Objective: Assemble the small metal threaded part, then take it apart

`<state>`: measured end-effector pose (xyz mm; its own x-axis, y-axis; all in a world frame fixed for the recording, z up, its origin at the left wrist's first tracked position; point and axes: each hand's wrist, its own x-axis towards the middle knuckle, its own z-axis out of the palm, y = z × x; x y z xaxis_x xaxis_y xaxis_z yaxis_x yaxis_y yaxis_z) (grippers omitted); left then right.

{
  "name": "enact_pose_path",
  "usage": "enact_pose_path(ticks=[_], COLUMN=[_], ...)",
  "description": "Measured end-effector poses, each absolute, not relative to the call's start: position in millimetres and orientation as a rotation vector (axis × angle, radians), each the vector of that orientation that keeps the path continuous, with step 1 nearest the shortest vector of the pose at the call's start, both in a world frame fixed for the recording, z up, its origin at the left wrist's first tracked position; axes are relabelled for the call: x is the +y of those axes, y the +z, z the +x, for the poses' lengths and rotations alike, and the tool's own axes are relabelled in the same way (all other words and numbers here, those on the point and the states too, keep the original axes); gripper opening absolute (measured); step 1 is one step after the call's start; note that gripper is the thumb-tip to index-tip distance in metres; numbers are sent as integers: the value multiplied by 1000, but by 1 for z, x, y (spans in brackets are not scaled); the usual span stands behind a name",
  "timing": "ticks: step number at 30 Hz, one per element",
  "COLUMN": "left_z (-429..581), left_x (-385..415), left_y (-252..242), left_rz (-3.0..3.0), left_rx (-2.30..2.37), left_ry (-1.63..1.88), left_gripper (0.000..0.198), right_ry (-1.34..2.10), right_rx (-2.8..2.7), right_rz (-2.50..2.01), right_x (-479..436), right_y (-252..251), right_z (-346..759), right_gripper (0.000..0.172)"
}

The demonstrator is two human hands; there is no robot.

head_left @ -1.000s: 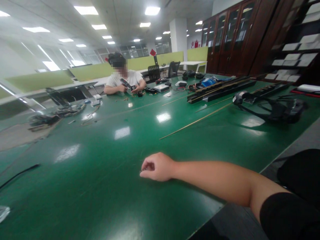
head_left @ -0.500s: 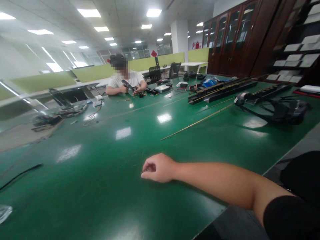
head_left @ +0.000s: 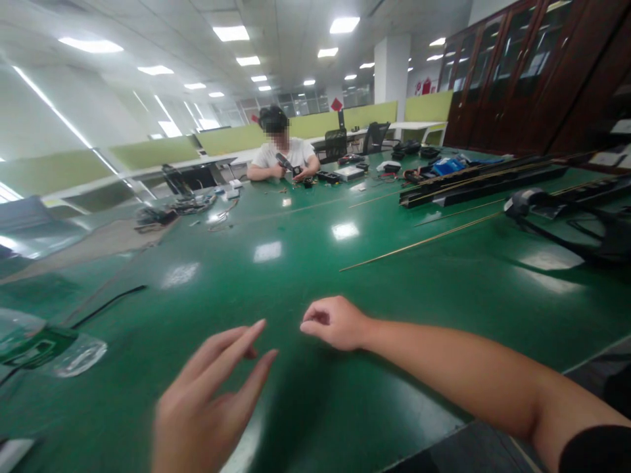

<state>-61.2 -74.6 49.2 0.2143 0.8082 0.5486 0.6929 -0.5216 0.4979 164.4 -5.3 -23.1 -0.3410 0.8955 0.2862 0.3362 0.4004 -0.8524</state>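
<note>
My right hand (head_left: 338, 323) rests on the glossy green table (head_left: 246, 289), its fingers curled in towards the thumb. Whatever lies inside that curl is too small and dark to make out. To its left, nearer to me, my left hand (head_left: 210, 394) is raised over the table. Its thumb and fingers stand apart, with nothing between them, and the fingertips point at the right hand without touching it.
At left lies a clear plastic bottle (head_left: 79, 351) with a green label, by a black cable (head_left: 111, 303). A thin brass-coloured rod (head_left: 419, 246) and black rails (head_left: 488, 187) stretch to the right, near a black strapped device (head_left: 530, 203). Across the table a person (head_left: 300, 152) holds a dark tool.
My left hand has come into view from below. The right hand stays curled on the table. The view has swung left, bringing more of the bottle into sight.
</note>
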Motion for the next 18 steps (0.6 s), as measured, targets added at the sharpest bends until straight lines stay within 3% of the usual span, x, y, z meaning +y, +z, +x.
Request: enact_pose_path(ticks=[6, 13, 18], left_z=[-29, -20, -57], left_x=[-15, -26, -50], left_y=[18, 10, 17], left_rz=[2439, 2138, 1598], left_rx=[1196, 1144, 1210], left_ry=[900, 1086, 1324], left_gripper=[25, 10, 21], right_ry=[1103, 1435, 1528], right_rx=[-1800, -1656, -1702], right_rz=[-928, -786, -785], right_x=[-7, -5, -5], right_y=[-23, -28, -29], right_z=[164, 164, 166], right_gripper=[20, 29, 36])
